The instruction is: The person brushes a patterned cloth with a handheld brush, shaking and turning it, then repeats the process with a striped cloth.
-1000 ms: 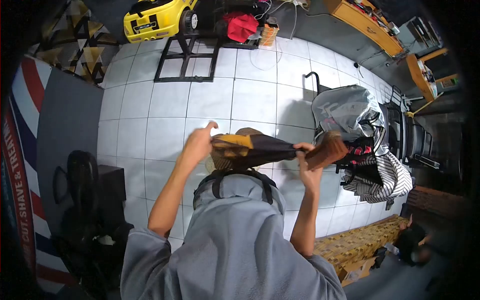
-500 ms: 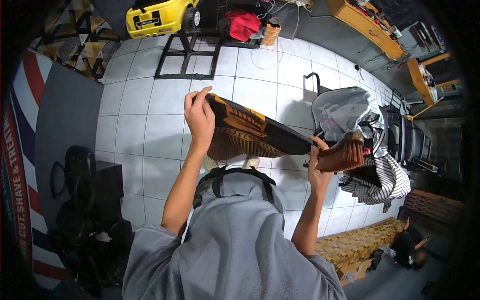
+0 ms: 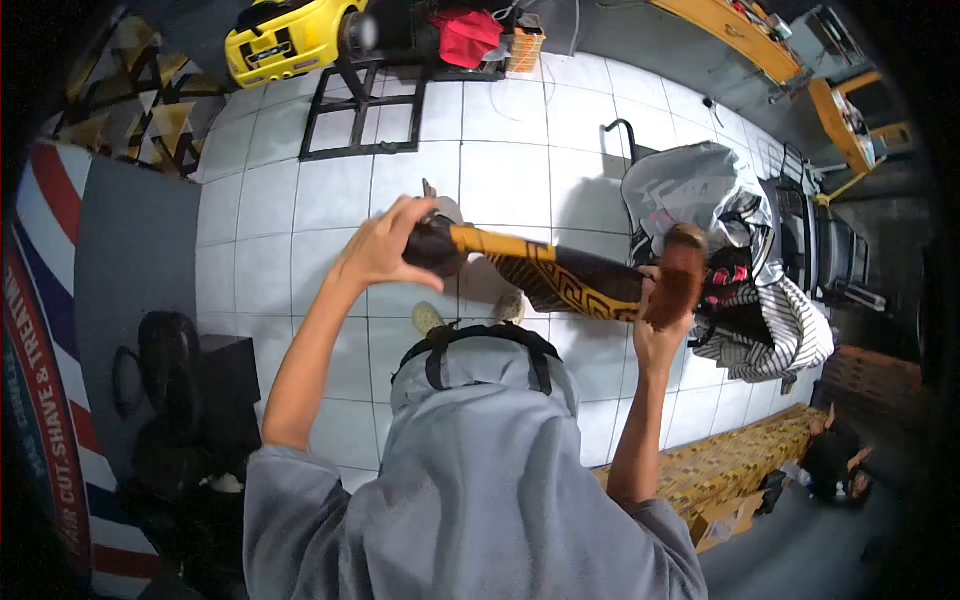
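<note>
A black barber cape [image 3: 560,272] with a gold key pattern is stretched between my hands in front of my body, sagging in the middle. My left hand [image 3: 385,245] grips its bunched dark end, thumb below and fingers above. At the other end, my right hand [image 3: 662,335] pinches the cape's edge and also holds a brush [image 3: 682,275] with reddish-brown bristles. The brush covers part of my right fingers. Under the cape, my light-coloured shoes [image 3: 428,318] show on the tiles.
To the right, a chair carries a silver-grey cover [image 3: 690,185] and a striped cloth [image 3: 790,335]. A black metal frame [image 3: 362,150] lies ahead near a yellow toy car [image 3: 290,45]. Dark seats [image 3: 165,400] stand left. Another person [image 3: 835,460] is at the lower right.
The cape has turned and folded, so its broad face no longer shows. My left hand has moved down and left, its fingers wider apart. My right hand has turned, bringing the brush more upright.
</note>
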The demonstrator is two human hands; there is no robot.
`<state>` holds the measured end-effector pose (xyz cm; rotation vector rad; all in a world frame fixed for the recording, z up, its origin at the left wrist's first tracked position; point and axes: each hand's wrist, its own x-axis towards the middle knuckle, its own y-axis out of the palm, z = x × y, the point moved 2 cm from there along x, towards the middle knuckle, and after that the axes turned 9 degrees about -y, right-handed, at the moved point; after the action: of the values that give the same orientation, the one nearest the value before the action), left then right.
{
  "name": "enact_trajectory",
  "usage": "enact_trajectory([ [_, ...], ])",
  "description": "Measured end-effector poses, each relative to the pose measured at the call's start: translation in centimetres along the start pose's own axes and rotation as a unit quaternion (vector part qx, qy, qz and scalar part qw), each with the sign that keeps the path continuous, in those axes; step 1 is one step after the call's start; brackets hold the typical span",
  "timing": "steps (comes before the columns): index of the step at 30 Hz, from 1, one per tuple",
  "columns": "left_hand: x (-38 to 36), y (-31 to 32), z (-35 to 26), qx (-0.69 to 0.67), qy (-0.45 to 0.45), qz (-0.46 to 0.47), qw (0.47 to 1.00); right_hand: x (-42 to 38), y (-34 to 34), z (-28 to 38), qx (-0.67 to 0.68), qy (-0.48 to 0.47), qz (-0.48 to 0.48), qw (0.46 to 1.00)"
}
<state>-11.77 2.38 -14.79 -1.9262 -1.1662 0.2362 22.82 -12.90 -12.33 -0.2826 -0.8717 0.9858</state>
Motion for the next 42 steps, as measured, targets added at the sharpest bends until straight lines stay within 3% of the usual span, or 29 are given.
enact_trajectory([
  [1, -1.0, 0.6, 0.4, 0.014, 0.005, 0.025, 1.0, -0.6, 0.3, 0.5, 0.009, 0.003, -0.033, 0.999],
  [4, -5.1, 2.5, 2.9, 0.076, -0.054, 0.083, 0.992, -5.5, -0.1, -1.8, 0.003, 0.12, 0.181, 0.976],
  [7, -9.3, 4.6, 5.2, 0.096, -0.161, -0.083, 0.979, -8.5, 0.6, -0.7, 0.063, 0.234, 0.318, 0.917],
  [9, -12.0, 5.8, 5.4, 0.073, -0.242, -0.143, 0.957, -10.4, 1.2, 0.3, 0.077, 0.305, 0.408, 0.857],
  [11, -14.6, 7.0, 5.5, 0.038, -0.344, -0.161, 0.924, -12.4, 1.6, 1.0, 0.101, 0.291, 0.389, 0.868],
  [15, -17.3, 7.1, 3.8, 0.057, -0.344, -0.138, 0.927, -13.6, 0.7, 0.8, 0.104, 0.362, 0.406, 0.832],
  [18, -18.0, 7.3, 4.2, 0.008, -0.362, -0.251, 0.898, -15.7, 0.0, -0.1, 0.185, 0.368, 0.364, 0.836],
  [19, -18.8, 7.6, 5.1, 0.011, -0.389, -0.25, 0.886, -15.6, 0.0, 0.4, 0.208, 0.343, 0.334, 0.853],
  [22, -20.3, 8.7, 7.7, -0.017, -0.445, -0.264, 0.856, -15.0, -0.3, 0.0, 0.138, 0.299, 0.45, 0.83],
  [25, -18.5, 10.0, 10.6, -0.11, -0.418, -0.331, 0.839, -14.2, 0.9, -1.9, 0.114, 0.281, 0.401, 0.865],
  [27, -14.8, 8.8, 11.7, -0.122, -0.383, -0.275, 0.873, -11.7, 2.1, -3.5, 0.07, 0.266, 0.338, 0.9],
  [29, -10.4, 7.3, 12.9, -0.223, -0.369, -0.288, 0.855, -10.1, 3.7, -7.5, 0.031, 0.17, 0.265, 0.949],
  [31, -5.2, 4.5, 12.4, -0.215, -0.344, -0.298, 0.864, -3.2, 3.7, -5.1, 0.018, 0.078, 0.184, 0.98],
  [32, -3.2, 2.8, 12.4, -0.167, -0.334, -0.291, 0.881, -0.6, 3.3, -4.2, -0.008, 0.087, 0.151, 0.985],
  [34, 1.4, -1.4, 8.0, -0.041, -0.214, -0.29, 0.932, 1.7, 2.6, -4.5, -0.032, 0.051, 0.071, 0.996],
  [36, 3.3, -4.7, 5.3, -0.033, -0.198, -0.145, 0.969, 3.7, 1.3, -3.7, -0.041, 0.053, -0.004, 0.998],
  [38, 3.2, -6.8, 3.5, 0.033, -0.221, -0.078, 0.972, 3.9, 0.1, -4.0, 0.0, 0.032, -0.069, 0.997],
  [40, 1.8, -7.8, 2.0, 0.057, -0.22, -0.026, 0.973, 3.1, -0.9, -3.1, 0.024, 0.126, -0.037, 0.991],
  [42, -0.2, -8.0, 0.6, 0.039, -0.195, 0.009, 0.98, 1.1, -0.9, -2.9, 0.068, 0.101, -0.06, 0.991],
])
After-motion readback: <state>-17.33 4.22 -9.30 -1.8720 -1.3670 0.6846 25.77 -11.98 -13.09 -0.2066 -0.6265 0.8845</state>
